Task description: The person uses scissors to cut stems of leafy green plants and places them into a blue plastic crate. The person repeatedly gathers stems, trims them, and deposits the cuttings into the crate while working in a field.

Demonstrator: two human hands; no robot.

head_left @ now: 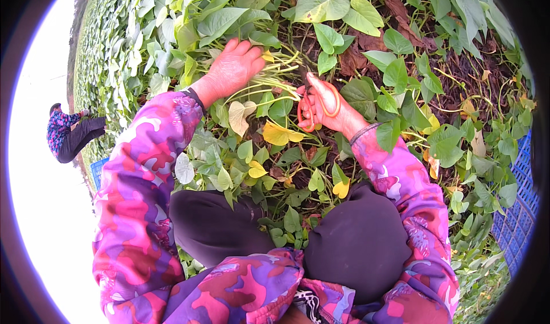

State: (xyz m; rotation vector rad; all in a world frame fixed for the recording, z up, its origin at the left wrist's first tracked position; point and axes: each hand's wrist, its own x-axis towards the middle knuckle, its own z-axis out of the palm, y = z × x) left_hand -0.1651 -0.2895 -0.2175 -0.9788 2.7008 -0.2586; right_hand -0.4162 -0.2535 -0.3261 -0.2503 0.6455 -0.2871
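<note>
Two hands work low among sweet-potato vines. The left hand (232, 69) closes around a bundle of pale green stems (269, 83), which run rightward to the right hand (326, 103). That hand grips orange-handled scissors (312, 103), blades meeting the stems between both hands. Heart-shaped leaves (321, 3) crowd every side; dark soil (458, 72) shows to the right. A blue plastic crate (518, 209) borders the right edge, well apart. Another person (71, 132) bends far left.

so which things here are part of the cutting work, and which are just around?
In use:
- left hand gathering pale green stems
- right hand holding orange-handled scissors at the stems

Just around:
- blue crate at right
- another blue crate at left
- another person bent over, far left
- yellowed leaves
</note>
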